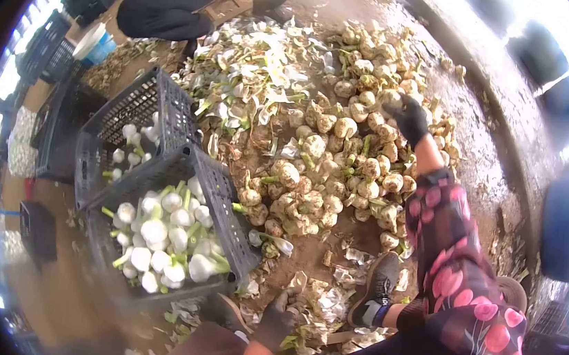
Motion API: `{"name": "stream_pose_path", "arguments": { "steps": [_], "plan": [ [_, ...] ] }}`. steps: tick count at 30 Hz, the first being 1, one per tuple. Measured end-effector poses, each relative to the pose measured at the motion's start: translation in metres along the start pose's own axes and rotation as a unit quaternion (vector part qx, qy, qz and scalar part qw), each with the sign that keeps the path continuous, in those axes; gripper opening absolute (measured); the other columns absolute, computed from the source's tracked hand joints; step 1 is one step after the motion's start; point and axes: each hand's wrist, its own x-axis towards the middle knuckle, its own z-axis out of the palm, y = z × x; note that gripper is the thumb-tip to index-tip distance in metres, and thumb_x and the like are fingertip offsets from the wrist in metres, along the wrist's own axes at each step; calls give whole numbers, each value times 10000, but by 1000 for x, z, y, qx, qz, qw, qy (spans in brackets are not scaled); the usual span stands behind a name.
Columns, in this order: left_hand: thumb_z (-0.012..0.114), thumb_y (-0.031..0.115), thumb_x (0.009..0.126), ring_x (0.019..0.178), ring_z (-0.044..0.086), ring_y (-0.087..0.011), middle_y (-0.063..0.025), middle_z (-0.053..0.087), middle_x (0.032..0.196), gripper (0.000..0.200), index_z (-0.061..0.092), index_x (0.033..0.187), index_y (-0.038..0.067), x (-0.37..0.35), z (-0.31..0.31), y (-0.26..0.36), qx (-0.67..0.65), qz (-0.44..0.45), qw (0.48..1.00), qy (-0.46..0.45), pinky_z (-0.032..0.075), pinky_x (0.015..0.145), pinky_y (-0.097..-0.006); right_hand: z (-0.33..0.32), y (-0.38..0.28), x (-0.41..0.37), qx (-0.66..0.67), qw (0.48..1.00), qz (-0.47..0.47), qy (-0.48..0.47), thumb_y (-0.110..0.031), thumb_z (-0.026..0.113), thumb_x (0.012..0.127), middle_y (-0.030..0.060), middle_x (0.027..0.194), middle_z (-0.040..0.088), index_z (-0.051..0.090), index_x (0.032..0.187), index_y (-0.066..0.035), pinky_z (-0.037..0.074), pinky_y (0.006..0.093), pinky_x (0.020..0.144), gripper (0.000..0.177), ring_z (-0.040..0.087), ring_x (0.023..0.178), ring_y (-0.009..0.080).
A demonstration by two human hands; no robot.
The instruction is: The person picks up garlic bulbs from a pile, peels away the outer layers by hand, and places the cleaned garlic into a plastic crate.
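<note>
My right hand [410,118], in a black glove, is stretched out over the far side of a pile of muddy bulbs [341,169]. Its fingers are closed around one dirty bulb [391,98] at the top of the pile. A pink and red patterned sleeve covers that arm. My left hand [276,322], also in a dark glove, hangs low near my knee above a litter of trimmed skins [327,300]. Whether it holds anything is unclear. My shoe [375,287] is planted beside the skins.
Two black plastic crates stand to the left: the near crate [224,220] holds several cleaned white bulbs, the far crate [133,103] a few. A heap of cut leaves [254,70] lies behind. Another person [178,0] crouches at the top. More crates [58,50] stand far left.
</note>
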Motion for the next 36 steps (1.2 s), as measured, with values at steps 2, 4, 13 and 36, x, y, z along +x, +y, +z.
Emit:
{"name": "stream_pose_path", "arguments": {
  "steps": [2, 4, 13, 36],
  "plan": [
    [557, 185, 829, 1037, 568, -192, -113, 575, 1120, 494, 430, 1270, 2, -6, 3, 1, -77, 32, 997, -6, 448, 871, -282, 5, -20, -57, 355, 922, 2, -152, -233, 683, 817, 122, 1115, 618, 571, 1169, -55, 507, 348, 792, 410, 623, 963, 225],
    [628, 431, 808, 1063, 574, -211, -107, 580, 1107, 657, 430, 1278, 18, -10, 7, 12, -86, 99, 991, -4, 444, 905, -346, 23, -45, -115, 607, 733, 69, -300, -173, 662, 843, 75, 1176, 598, 477, 1294, -50, 495, 315, 841, 503, 592, 1027, 176],
    [540, 279, 923, 508, 518, -59, 8, 612, 675, 177, 589, 965, 115, -55, 19, 68, -199, 273, 940, 54, 399, 471, -187, 29, -148, -281, 517, 633, -88, -570, -105, 684, 815, 80, 1402, 405, 297, 1415, -10, 282, 318, 1064, 721, 375, 1275, 162],
    [431, -21, 833, 796, 590, -167, -87, 582, 995, 407, 448, 1238, 18, -127, 36, 64, -117, 373, 920, 18, 498, 716, -277, -53, -232, -400, -3, 890, -455, -13, -72, 775, 713, 116, 1224, 519, 376, 1340, -31, 460, 323, 929, 745, 534, 1099, 191]
  ]
}}
